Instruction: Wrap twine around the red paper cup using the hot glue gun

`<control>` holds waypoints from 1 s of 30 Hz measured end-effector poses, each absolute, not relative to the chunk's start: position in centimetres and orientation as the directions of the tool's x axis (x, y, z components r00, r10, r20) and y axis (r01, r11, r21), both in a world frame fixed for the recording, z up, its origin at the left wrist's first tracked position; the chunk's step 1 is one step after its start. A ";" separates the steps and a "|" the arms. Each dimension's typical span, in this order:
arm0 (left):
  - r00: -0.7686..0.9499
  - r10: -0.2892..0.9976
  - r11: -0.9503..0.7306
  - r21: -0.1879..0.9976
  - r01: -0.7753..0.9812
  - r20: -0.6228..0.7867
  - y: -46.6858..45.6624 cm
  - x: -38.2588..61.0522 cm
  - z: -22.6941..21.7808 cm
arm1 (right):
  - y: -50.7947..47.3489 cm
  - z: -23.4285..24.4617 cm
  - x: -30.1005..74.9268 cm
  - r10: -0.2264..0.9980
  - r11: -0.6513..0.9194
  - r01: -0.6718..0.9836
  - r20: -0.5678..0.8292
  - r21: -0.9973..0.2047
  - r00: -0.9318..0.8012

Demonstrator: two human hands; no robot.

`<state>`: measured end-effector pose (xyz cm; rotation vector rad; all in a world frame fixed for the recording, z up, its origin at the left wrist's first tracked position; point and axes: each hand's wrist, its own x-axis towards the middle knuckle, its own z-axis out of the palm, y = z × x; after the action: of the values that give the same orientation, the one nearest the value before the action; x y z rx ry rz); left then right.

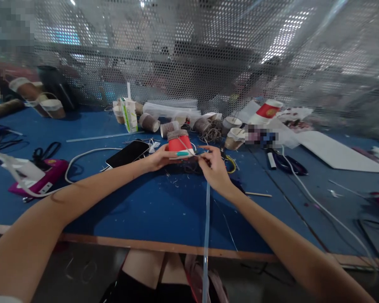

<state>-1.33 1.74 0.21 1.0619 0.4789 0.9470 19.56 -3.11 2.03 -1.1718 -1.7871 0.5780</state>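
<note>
A red paper cup (178, 143) stands upside down on the blue table (145, 206), its top part wound with brown twine. My left hand (164, 158) is closed against the cup's lower edge, fingers pinched with teal nails showing. My right hand (213, 166) is closed just right of the cup, pinching a thin strand that runs toward the cup. A long translucent strip (206, 227) hangs from under my right hand down past the table's front edge.
A black phone (128, 153) lies left of the cup. Twine-wrapped cups and twine spools (169, 127) crowd the back, with a milk carton (129, 114). A magenta glue gun (41, 181) with white cable lies left. Scissors (286, 164) lie right. Perforated metal screen (208, 54) behind.
</note>
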 end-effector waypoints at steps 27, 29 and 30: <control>0.835 0.547 0.381 0.872 -0.309 0.057 2.3 -2.8 -1.1 | -6.4 3.7 20.1 0.728 0.627 -0.120 0.634 -0.770 -0.262; 0.825 0.562 0.359 0.880 -0.311 0.062 2.0 -2.5 -0.9 | -7.5 3.6 19.8 0.758 0.496 -0.112 0.492 -0.861 -0.429; 0.823 0.565 0.353 0.885 -0.303 0.057 1.9 -2.5 -0.7 | -7.8 3.6 19.8 0.761 0.452 -0.091 0.436 -0.888 -0.480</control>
<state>-2.45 1.90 -0.71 1.0721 0.2787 0.5710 19.77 -7.80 3.65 -0.5738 -1.7793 1.1580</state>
